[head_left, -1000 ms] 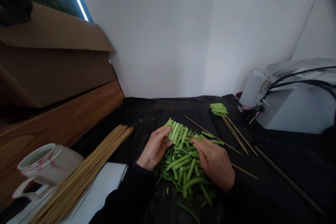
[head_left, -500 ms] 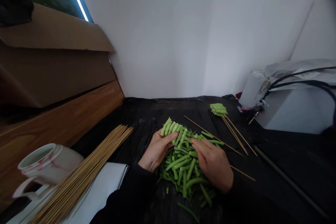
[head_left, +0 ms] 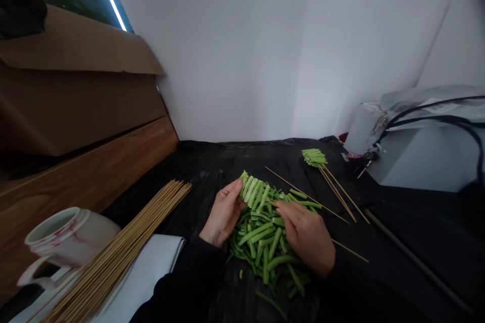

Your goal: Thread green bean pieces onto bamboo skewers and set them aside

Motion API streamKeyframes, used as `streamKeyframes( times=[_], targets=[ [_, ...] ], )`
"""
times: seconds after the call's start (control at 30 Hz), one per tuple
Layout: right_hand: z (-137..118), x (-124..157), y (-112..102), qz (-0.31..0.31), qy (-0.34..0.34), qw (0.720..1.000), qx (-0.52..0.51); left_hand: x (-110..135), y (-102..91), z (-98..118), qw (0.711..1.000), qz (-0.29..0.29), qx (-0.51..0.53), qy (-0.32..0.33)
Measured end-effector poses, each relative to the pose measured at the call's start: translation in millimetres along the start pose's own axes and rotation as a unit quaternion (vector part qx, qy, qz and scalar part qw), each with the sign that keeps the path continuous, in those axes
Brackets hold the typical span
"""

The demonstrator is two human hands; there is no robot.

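Observation:
My left hand (head_left: 224,212) pinches the left end of a row of cut green bean pieces (head_left: 254,193), its thumb on the end piece. The pieces sit side by side on a bamboo skewer. Closed around that skewer (head_left: 350,251) is my right hand (head_left: 308,234), at the right end of the row; the stick's tail sticks out behind the hand. Under both hands lies a loose heap of cut green beans (head_left: 261,247). What the left fingers do behind the row is hidden.
Finished-looking bean skewers (head_left: 313,157) lie at the back right, near a loose skewer (head_left: 303,192). A bundle of bamboo skewers (head_left: 125,252) and a mug (head_left: 71,234) stand left on white sheeting. A cardboard box (head_left: 83,106), a grey bin (head_left: 428,156) and a dark rod (head_left: 413,257) flank the black-covered table.
My left thumb has slid from the middle of the bean row to its left end, showing more of the pieces. The right hand has hardly moved.

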State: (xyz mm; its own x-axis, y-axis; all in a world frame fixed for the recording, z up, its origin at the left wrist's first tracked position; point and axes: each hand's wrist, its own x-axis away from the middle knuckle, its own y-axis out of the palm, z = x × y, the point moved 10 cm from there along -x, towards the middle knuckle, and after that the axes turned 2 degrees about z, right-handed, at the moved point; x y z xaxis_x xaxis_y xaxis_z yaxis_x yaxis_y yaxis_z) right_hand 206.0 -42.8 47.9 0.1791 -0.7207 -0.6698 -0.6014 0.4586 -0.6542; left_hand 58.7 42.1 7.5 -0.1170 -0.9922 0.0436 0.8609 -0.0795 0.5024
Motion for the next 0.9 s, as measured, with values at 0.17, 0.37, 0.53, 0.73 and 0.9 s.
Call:
streamKeyframes(
  times=[0.17, 0.37, 0.53, 0.73, 0.9],
  targets=[
    [-1.1, 1.3, 1.0, 0.0, 0.001, 1.0, -0.002, 3.0, 5.1, 5.9, 0.999, -0.002, -0.024, 0.04],
    [-0.8, 0.1, 3.3, -0.005, -0.002, 1.0, 0.02, 3.0, 3.2, 8.1, 0.997, 0.004, -0.037, 0.063],
    [2.5, -2.3, 4.9, -0.017, -0.015, 0.998, 0.063, -0.2, -4.8, 9.6, 0.998, 0.021, -0.019, 0.053],
    [11.3, -4.1, 0.0, -0.013, -0.027, 0.993, 0.115, -3.5, -20.0, 15.3, 0.996, 0.077, 0.018, 0.052],
    [16.1, -6.9, -5.0, -0.012, -0.062, 0.987, 0.146, -6.6, -32.8, 24.3, 0.991, 0.114, 0.04, 0.064]
  ],
)
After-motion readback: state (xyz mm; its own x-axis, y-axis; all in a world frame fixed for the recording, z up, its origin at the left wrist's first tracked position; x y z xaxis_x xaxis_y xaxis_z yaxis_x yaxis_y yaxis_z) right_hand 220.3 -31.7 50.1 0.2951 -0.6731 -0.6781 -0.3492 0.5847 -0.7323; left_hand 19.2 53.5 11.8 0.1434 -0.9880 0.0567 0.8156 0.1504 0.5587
